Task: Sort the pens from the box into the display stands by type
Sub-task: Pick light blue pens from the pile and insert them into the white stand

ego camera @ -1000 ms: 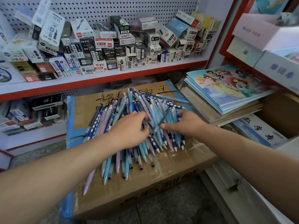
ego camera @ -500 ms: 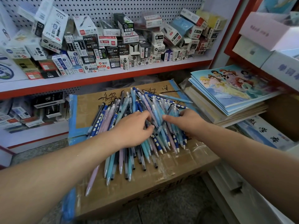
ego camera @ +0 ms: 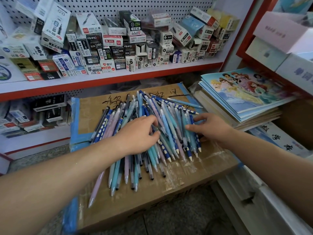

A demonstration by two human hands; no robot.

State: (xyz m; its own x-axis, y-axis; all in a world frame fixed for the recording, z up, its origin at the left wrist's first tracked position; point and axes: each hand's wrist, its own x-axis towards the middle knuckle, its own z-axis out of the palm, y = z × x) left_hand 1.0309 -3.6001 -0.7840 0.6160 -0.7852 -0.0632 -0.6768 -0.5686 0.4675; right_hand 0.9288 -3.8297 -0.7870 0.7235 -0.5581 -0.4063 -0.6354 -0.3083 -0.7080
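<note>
A big heap of pens (ego camera: 167, 122) lies fanned out on top of a taped cardboard box (ego camera: 186, 180): dark blue ones with white dots, light blue, teal and pink ones, and clear ones with black tips. My left hand (ego camera: 138, 134) lies on the middle of the heap, its thumb and curled fingers pinching a few pens. My right hand (ego camera: 208, 128) rests on the right side of the heap, fingers spread and thumb stretched toward the left hand. No display stand is in view.
The shelf behind holds several small pen cartons (ego camera: 118, 48) in a jumble, with more cartons (ego camera: 42, 112) on the shelf below. A stack of picture notebooks (ego camera: 245, 92) sits to the right of the box. The floor (ego camera: 169, 223) lies in front.
The dark pen that stood tilted between my hands is no longer raised. My right hand's fingers have spread flat over the heap, and the two hands sit a little farther apart.
</note>
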